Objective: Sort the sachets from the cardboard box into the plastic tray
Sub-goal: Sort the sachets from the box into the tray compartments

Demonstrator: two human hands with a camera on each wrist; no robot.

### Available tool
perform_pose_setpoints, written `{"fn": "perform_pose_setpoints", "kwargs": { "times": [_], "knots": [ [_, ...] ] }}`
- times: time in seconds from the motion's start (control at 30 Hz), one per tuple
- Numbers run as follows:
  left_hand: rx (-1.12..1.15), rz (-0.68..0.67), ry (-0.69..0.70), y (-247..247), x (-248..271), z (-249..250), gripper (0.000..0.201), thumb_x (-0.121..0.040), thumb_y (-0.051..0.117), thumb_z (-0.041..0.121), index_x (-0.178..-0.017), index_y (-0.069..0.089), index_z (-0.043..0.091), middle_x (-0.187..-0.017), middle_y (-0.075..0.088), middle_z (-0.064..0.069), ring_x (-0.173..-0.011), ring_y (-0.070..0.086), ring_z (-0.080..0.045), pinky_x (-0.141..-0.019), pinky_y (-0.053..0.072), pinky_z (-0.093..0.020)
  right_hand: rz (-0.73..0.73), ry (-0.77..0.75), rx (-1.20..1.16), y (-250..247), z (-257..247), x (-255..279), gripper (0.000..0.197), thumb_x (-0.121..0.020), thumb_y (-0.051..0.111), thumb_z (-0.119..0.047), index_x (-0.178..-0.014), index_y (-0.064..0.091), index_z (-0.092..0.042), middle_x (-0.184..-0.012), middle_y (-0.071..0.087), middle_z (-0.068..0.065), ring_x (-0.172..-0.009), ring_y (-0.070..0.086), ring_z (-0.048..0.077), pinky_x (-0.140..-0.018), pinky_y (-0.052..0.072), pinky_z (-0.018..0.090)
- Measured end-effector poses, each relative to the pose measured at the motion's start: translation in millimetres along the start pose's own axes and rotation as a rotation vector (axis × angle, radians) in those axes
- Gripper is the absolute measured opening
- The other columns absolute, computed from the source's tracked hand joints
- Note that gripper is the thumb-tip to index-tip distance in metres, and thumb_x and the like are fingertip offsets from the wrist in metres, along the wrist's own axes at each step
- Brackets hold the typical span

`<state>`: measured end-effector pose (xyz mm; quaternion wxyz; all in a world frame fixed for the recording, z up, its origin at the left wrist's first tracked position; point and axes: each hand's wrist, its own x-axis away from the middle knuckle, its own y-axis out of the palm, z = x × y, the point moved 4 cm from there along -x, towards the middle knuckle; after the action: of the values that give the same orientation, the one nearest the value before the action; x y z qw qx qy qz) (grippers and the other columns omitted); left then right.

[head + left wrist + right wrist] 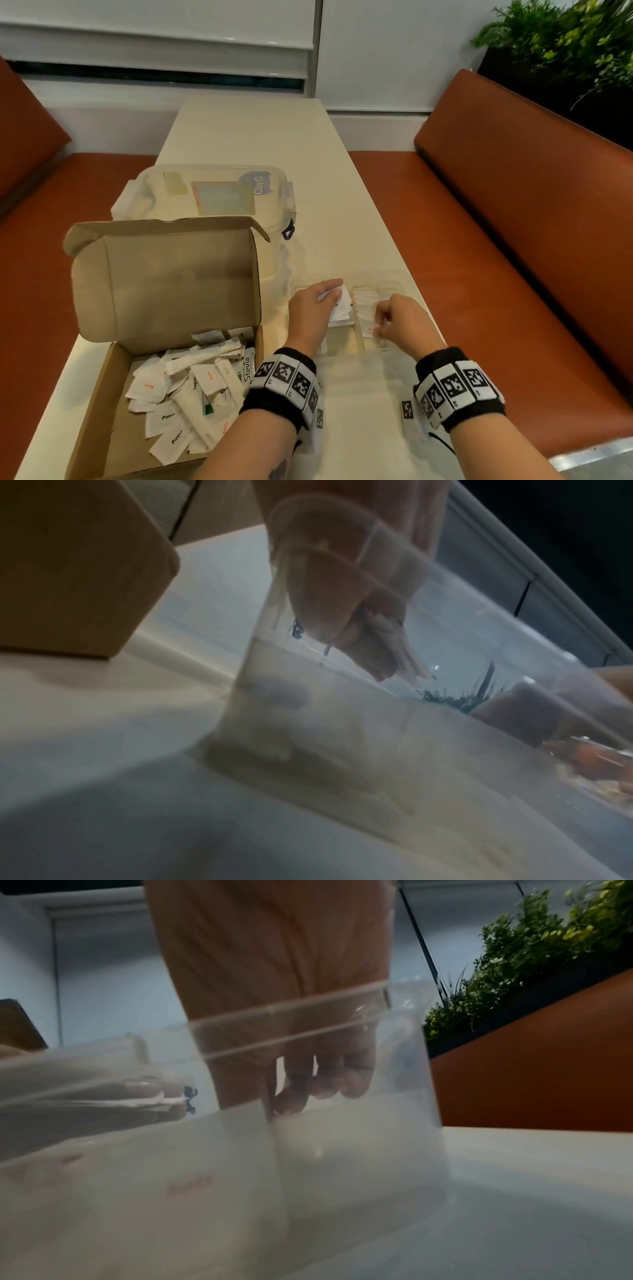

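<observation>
Gripping a stack of white paper sachets [339, 303] in our left hand [313, 310] over the clear plastic tray [407, 278].
Our right hand [399, 317] pinched one red-printed sachet [368, 329]; we risked it slipping into the wrong compartment.

It looks like a café booth: a narrow cream table [246, 137] between orange padded benches [513, 212], green plants [565, 37] behind

head: bright, even, edges bowed | wrists: dim, blurred, hazy through clear plastic
</observation>
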<state>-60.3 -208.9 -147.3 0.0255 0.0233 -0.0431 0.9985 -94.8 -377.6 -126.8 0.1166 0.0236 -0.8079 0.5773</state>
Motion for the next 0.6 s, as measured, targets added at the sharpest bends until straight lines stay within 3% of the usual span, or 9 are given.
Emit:
{"fn": "perform_pose_setpoints", "kwargs": {
  "times": [0.07, 0.2, 0.3, 0.4, 0.47, 0.6],
  "knots": [
    [-0.005, -0.001, 0.002, 0.4, -0.1, 0.0, 0.021, -0.09, 0.062, 0.013, -0.106, 0.072, 0.022, -0.095, 0.065, 0.017, -0.085, 0.061, 0.009, -0.08, 0.042, -0.002, 0.014, -0.026, -0.028, -1.2, -1.0, 0.6, 0.024, -0.075, 0.075, -0.022, -0.066, 0.054, -0.027, -0.079, 0.048, -0.008, -0.076, 0.049, 0.012, -0.055, 0.028, 0.017],
    [0.0, -0.009, -0.003, 0.8, 0.7, -0.2, 0.021, -0.09, 0.062, 0.014, -0.106, 0.072, 0.023, -0.096, 0.065, 0.016, -0.083, 0.061, 0.012, -0.076, 0.042, 0.001, 0.034, -0.072, -0.009, -0.3, -2.5, -1.7, 0.008, -0.08, 0.072, -0.028, -0.074, 0.068, -0.026, -0.075, 0.043, -0.015, -0.07, 0.045, 0.004, -0.053, 0.023, 0.012],
    [0.006, -0.016, -0.005, 1.1, 2.4, 1.7, 0.021, -0.09, 0.062, 0.014, -0.106, 0.071, 0.024, -0.096, 0.066, 0.016, -0.082, 0.06, 0.013, -0.077, 0.043, 0.0, 0.025, -0.1, 0.047, 2.2, -4.2, -3.3, 0.007, -0.082, 0.071, -0.029, -0.084, 0.074, -0.023, -0.078, 0.044, -0.013, -0.074, 0.045, 0.006, -0.053, 0.023, 0.011],
    [0.014, -0.024, -0.014, 1.5, 4.0, 3.8, 0.021, -0.09, 0.062, 0.014, -0.107, 0.071, 0.023, -0.099, 0.067, 0.013, -0.088, 0.062, 0.005, -0.086, 0.045, -0.01, 0.053, -0.137, 0.051, 1.6, -5.8, -0.3, 0.003, -0.082, 0.07, -0.027, -0.082, 0.069, -0.023, -0.079, 0.045, -0.011, -0.076, 0.044, 0.009, -0.053, 0.023, 0.012],
    [0.021, -0.031, -0.021, 1.7, 5.0, 5.2, 0.021, -0.09, 0.062, 0.014, -0.107, 0.072, 0.022, -0.101, 0.067, 0.011, -0.093, 0.063, -0.002, -0.091, 0.045, -0.017, 0.055, -0.139, 0.032, 3.3, -5.6, 2.4, 0.015, -0.077, 0.071, -0.021, -0.077, 0.057, -0.022, -0.076, 0.046, -0.01, -0.073, 0.044, 0.01, -0.054, 0.025, 0.015],
    [0.042, -0.058, -0.025, 3.8, 5.3, 6.2, 0.021, -0.09, 0.062, 0.012, -0.106, 0.072, 0.018, -0.106, 0.069, 0.005, -0.099, 0.062, -0.004, -0.091, 0.045, -0.015, 0.054, -0.114, 0.035, 5.3, -4.5, 2.1, 0.027, -0.077, 0.068, -0.016, -0.07, 0.043, -0.02, -0.072, 0.047, -0.007, -0.067, 0.044, 0.013, -0.052, 0.027, 0.019]
  ]
}}
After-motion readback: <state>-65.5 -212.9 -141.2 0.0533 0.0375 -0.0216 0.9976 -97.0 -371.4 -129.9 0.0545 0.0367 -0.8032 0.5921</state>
